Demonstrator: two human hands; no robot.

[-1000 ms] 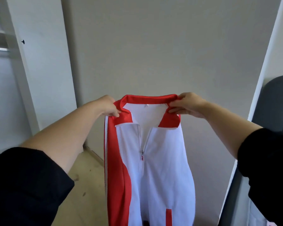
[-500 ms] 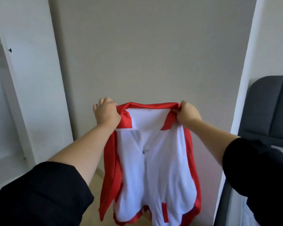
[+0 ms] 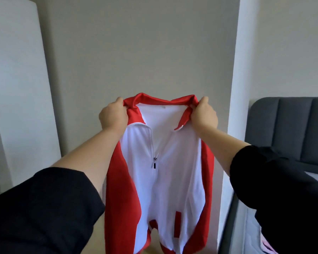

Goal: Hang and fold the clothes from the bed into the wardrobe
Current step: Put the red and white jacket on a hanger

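jacket point(image 3: 173, 180): red and white, zip part open, held up before the grey wall point(image 3: 145, 52), hanging straight down below both grips | left grip point(image 3: 113, 117): fingers curled round collar's left end | right grip point(image 3: 204, 116): clutching collar's right end | bed point(image 3: 290, 129): grey headboard, far right

A plain grey wall point(image 3: 145, 43) stands beside a paler white wall point(image 3: 283, 52).
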